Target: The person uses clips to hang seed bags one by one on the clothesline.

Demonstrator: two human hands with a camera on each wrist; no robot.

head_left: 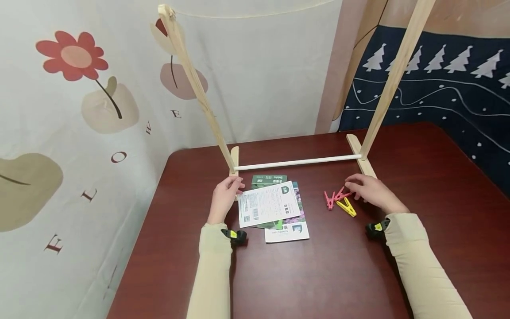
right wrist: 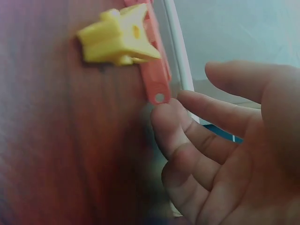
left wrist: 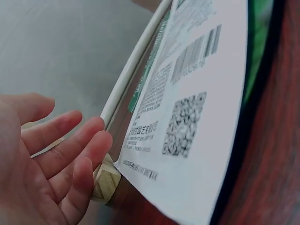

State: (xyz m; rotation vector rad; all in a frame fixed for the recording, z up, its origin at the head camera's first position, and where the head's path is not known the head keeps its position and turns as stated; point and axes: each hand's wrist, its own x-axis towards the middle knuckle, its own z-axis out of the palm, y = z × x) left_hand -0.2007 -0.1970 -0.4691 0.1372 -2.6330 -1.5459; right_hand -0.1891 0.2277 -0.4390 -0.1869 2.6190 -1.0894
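Note:
My left hand (head_left: 226, 195) is beside the left edge of a white printed seed packet (head_left: 268, 204), its fingers loosely bent with nothing in them. That packet has a barcode and a QR code (left wrist: 184, 124) and lies over other packets, among them a green one (head_left: 269, 180) and a flowery one (head_left: 287, 233). On the other side, my right hand (head_left: 368, 191) holds nothing, its fingers relaxed. Its fingertips are right at the end of a pink clothespin (right wrist: 156, 77). Close by lie a yellow clothespin (head_left: 346, 207) and a second pink clothespin (head_left: 329, 200).
A wooden frame stands behind the hands, with a left post (head_left: 195, 84), a right post (head_left: 394, 79) and a white bar (head_left: 296, 163) low between them. A thin string (head_left: 247, 17) runs across its top. Patterned cloth (head_left: 255, 75) hangs behind the dark red table (head_left: 303, 283).

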